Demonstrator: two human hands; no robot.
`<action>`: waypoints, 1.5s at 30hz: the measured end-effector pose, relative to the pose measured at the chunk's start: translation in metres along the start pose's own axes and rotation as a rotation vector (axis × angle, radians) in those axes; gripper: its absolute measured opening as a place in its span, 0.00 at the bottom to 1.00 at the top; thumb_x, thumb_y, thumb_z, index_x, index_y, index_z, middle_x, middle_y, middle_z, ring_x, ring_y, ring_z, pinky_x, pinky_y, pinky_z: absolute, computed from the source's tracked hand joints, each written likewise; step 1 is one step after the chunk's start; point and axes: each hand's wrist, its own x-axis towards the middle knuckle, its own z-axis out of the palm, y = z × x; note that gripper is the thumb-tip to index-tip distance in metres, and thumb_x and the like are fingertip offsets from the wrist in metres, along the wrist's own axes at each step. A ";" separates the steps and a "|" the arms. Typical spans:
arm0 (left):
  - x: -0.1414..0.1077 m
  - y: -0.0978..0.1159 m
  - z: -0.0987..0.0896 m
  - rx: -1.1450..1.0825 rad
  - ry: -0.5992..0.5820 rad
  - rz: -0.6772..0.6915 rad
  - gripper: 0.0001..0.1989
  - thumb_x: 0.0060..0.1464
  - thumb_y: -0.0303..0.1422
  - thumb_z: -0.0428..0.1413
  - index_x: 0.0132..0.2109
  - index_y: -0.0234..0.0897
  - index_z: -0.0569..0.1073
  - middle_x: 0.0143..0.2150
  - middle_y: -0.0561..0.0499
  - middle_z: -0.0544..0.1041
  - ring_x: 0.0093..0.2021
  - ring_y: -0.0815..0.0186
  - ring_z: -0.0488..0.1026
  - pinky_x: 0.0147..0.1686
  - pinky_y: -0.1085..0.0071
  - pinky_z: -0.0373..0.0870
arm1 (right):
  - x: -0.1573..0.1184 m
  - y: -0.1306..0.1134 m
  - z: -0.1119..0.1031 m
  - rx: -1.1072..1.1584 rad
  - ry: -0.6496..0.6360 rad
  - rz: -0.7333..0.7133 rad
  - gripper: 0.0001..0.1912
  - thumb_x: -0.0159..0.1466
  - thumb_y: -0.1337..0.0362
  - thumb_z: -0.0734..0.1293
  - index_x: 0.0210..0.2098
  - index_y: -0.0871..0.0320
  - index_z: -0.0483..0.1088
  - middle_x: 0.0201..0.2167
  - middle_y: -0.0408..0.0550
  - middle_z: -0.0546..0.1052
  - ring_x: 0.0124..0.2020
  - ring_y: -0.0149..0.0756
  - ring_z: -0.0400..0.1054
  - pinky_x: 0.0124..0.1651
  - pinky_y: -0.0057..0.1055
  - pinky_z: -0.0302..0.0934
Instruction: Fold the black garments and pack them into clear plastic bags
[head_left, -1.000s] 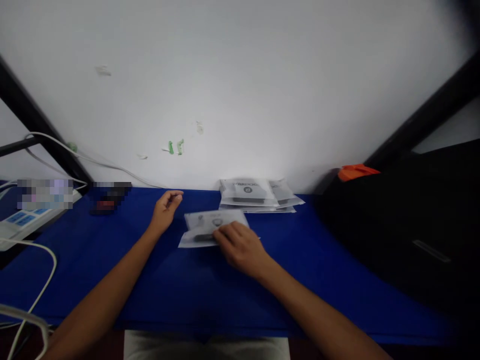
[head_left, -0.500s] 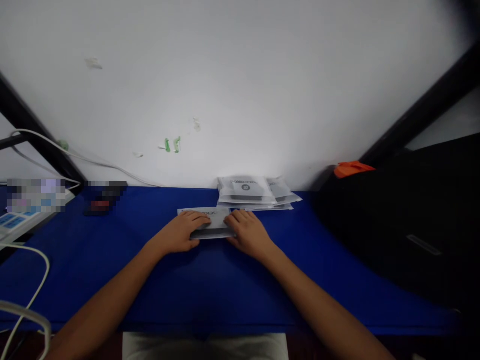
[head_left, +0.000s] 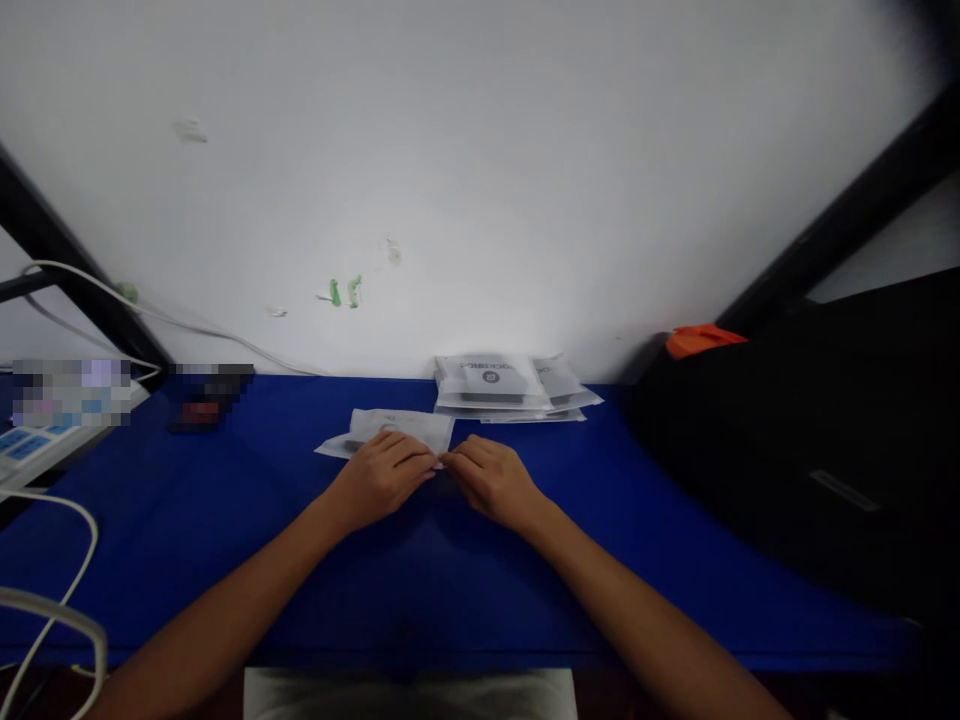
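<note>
A frosted zip bag [head_left: 409, 426] with faint dark print lies before me on the blue table, its left end flared out. My left hand [head_left: 386, 478] is closed on the bag's near edge, thumb and fingers pinched near the right corner. Meeting it at that corner, my right hand [head_left: 491, 478] pinches the same edge with its fingertips. Something dark shows through the plastic at the left; my fingers hide the rest. Just behind, a stack of similar frosted zip bags [head_left: 495, 380] with dark lettering and a round logo sits against the wall.
The blue table [head_left: 450, 600] meets a white wall [head_left: 495, 180]. To the right stands a large black bag [head_left: 757, 450] with an orange item [head_left: 705, 340] on it. At left are a blurred dark object [head_left: 214, 400], a power strip [head_left: 45, 440] and white cables [head_left: 94, 530].
The bag has turned and its left end has spread out. My hands have moved from its two sides to meet at its near right corner, fingers now pinching the edge.
</note>
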 end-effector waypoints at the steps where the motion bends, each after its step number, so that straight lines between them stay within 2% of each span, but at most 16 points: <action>1: 0.000 0.001 0.000 0.005 0.002 0.008 0.11 0.66 0.32 0.47 0.44 0.39 0.75 0.39 0.48 0.78 0.40 0.63 0.74 0.43 0.63 0.71 | 0.000 -0.001 0.001 0.001 0.003 -0.016 0.11 0.69 0.72 0.57 0.37 0.59 0.70 0.27 0.47 0.72 0.28 0.35 0.62 0.31 0.31 0.54; 7: 0.002 0.005 0.002 0.062 0.000 0.042 0.12 0.66 0.29 0.46 0.39 0.37 0.74 0.36 0.49 0.78 0.37 0.64 0.72 0.39 0.65 0.67 | 0.003 -0.008 0.006 0.011 -0.009 -0.056 0.13 0.68 0.72 0.56 0.31 0.59 0.68 0.24 0.46 0.70 0.27 0.35 0.59 0.31 0.31 0.52; 10: 0.003 0.003 0.001 0.107 0.004 0.034 0.12 0.65 0.26 0.45 0.39 0.37 0.73 0.37 0.48 0.78 0.38 0.62 0.72 0.40 0.63 0.65 | 0.004 -0.007 0.005 0.015 -0.018 -0.048 0.12 0.66 0.73 0.56 0.31 0.59 0.68 0.24 0.46 0.69 0.28 0.36 0.60 0.31 0.32 0.51; 13: 0.002 -0.011 -0.008 0.187 0.027 -0.044 0.11 0.64 0.27 0.46 0.39 0.38 0.73 0.38 0.48 0.78 0.39 0.61 0.72 0.41 0.63 0.64 | 0.002 0.002 -0.001 0.039 0.039 0.028 0.13 0.65 0.74 0.55 0.34 0.58 0.69 0.25 0.47 0.70 0.28 0.36 0.60 0.31 0.32 0.52; 19: -0.003 -0.045 -0.038 0.293 0.148 -0.151 0.08 0.62 0.27 0.48 0.38 0.39 0.71 0.38 0.50 0.78 0.38 0.60 0.72 0.37 0.64 0.62 | -0.001 0.025 -0.018 0.083 0.272 0.226 0.11 0.68 0.69 0.59 0.31 0.56 0.67 0.23 0.45 0.70 0.27 0.35 0.61 0.31 0.30 0.55; 26: -0.004 -0.050 -0.051 0.300 0.170 -0.149 0.07 0.61 0.26 0.50 0.38 0.39 0.71 0.37 0.50 0.78 0.37 0.62 0.72 0.36 0.65 0.62 | 0.002 0.024 -0.020 0.103 0.341 0.204 0.09 0.68 0.69 0.61 0.31 0.56 0.67 0.23 0.44 0.69 0.26 0.34 0.61 0.30 0.30 0.55; 32: -0.011 -0.066 -0.053 0.231 0.198 -0.201 0.06 0.62 0.27 0.49 0.39 0.39 0.70 0.38 0.49 0.77 0.38 0.62 0.72 0.38 0.65 0.65 | -0.003 0.038 -0.025 0.054 0.367 0.263 0.09 0.69 0.66 0.62 0.32 0.56 0.69 0.24 0.44 0.70 0.27 0.35 0.63 0.31 0.31 0.56; 36: -0.014 -0.072 -0.051 -0.003 0.208 -0.239 0.05 0.62 0.30 0.51 0.37 0.38 0.70 0.36 0.49 0.75 0.37 0.64 0.72 0.39 0.67 0.68 | -0.007 0.045 -0.025 0.098 0.348 0.297 0.09 0.69 0.64 0.62 0.32 0.56 0.69 0.24 0.44 0.71 0.27 0.35 0.65 0.30 0.30 0.57; 39: -0.012 -0.064 -0.049 -0.217 0.179 -0.254 0.07 0.61 0.35 0.54 0.36 0.38 0.70 0.34 0.51 0.74 0.36 0.66 0.72 0.38 0.68 0.69 | -0.008 0.045 -0.022 0.220 0.290 0.278 0.09 0.69 0.64 0.61 0.33 0.56 0.68 0.26 0.44 0.72 0.26 0.33 0.66 0.30 0.29 0.59; 42: -0.007 -0.050 -0.044 -0.220 0.069 -0.273 0.08 0.58 0.37 0.57 0.36 0.37 0.70 0.35 0.51 0.74 0.35 0.66 0.72 0.37 0.69 0.69 | -0.008 0.042 -0.019 0.309 0.204 0.208 0.08 0.70 0.64 0.60 0.35 0.56 0.68 0.27 0.45 0.73 0.28 0.33 0.68 0.32 0.29 0.61; 45: -0.004 -0.039 -0.039 -0.130 -0.046 -0.210 0.05 0.60 0.33 0.54 0.37 0.37 0.71 0.34 0.51 0.73 0.34 0.67 0.70 0.35 0.70 0.68 | -0.008 0.038 -0.018 0.314 0.129 0.145 0.07 0.70 0.64 0.60 0.36 0.57 0.68 0.27 0.46 0.73 0.29 0.35 0.67 0.32 0.30 0.61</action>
